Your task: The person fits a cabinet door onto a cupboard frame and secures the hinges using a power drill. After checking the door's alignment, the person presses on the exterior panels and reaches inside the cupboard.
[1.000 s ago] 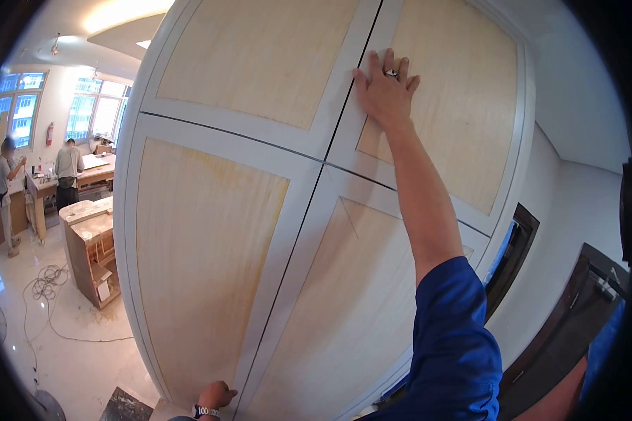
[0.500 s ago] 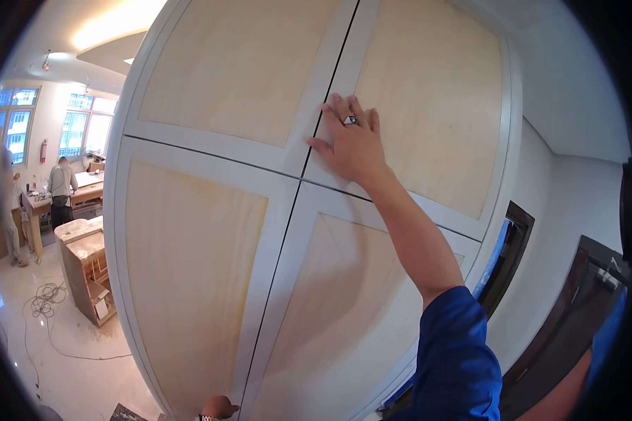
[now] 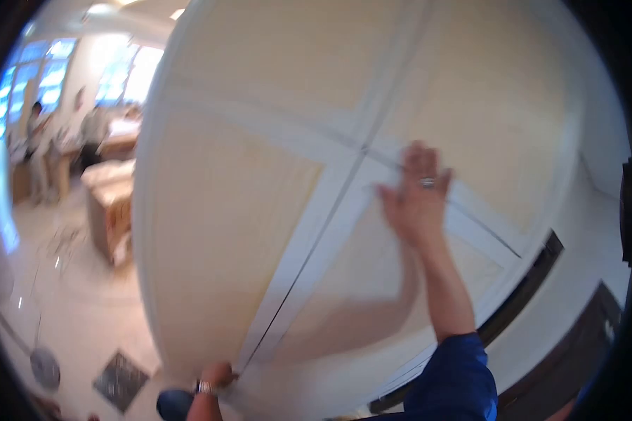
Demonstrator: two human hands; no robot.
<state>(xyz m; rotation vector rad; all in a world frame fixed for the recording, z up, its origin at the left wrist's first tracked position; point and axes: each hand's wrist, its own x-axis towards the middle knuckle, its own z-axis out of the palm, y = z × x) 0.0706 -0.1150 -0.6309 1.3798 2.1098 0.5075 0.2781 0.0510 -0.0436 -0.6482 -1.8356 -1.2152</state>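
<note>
The tall panelled cabinet (image 3: 211,231) filled the centre of the view, its door fronts facing the camera. Its long axis ran from floor to ceiling and appeared tilted in the head view, with the vertical seam (image 3: 309,259) between the doors slanting from lower left to upper right. The right hand (image 3: 416,207) lay flat and released against the lower right door, fingers spread, just below where the seams cross; a ring (image 3: 427,183) showed on one finger. The left hand (image 3: 216,375), with a watch (image 3: 205,387) at the wrist, sat at the foot of the vertical seam; motion blur hid whether it gripped the door edge. Left of the cabinet, a wooden unit (image 3: 109,210) stood on the pale floor (image 3: 70,316).
</note>
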